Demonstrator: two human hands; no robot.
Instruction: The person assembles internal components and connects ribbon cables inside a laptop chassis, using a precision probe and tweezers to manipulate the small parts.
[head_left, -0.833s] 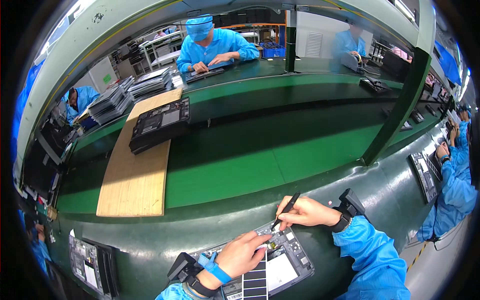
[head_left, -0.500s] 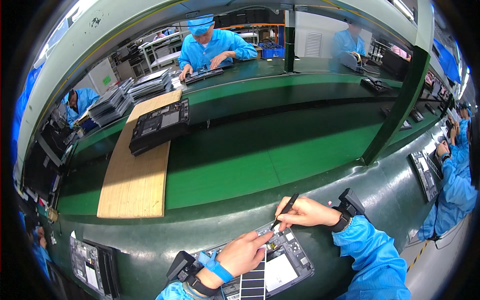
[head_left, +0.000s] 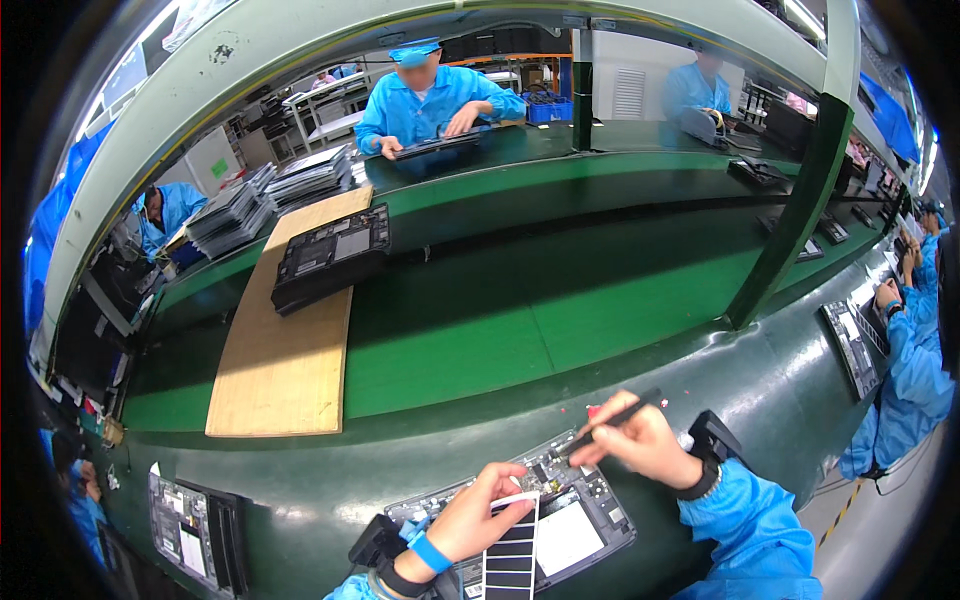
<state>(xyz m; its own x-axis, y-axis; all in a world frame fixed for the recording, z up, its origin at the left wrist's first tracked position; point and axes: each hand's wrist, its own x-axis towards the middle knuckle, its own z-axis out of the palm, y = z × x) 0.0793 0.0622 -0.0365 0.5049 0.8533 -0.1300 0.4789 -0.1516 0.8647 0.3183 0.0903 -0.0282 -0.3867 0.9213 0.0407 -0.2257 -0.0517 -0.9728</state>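
Note:
An opened laptop base (head_left: 603, 520) lies on the dark green bench before me, its circuit board and a large white panel exposed. My left hand (head_left: 475, 515) is over its middle, thumb and fingers closed on a white sheet of black stickers (head_left: 511, 560) that hangs down over the laptop. Beyond the laptop's upper right edge, my right hand (head_left: 635, 445) grips slim black tweezers (head_left: 622, 413). The tweezers slant down to the left toward the board; whether their tip touches it I cannot tell.
More opened laptop bases (head_left: 190, 530) lie at the left. A stack of them (head_left: 333, 255) rests on a wooden board (head_left: 285, 360) spanning the green belt. A green post (head_left: 790, 215) rises at right. Co-workers (head_left: 430, 100) sit opposite and at far right.
My right hand has moved right and back with the tweezers, away from the left fingers. My left fingers have lifted from the board and bent. The co-worker opposite has tilted a laptop part.

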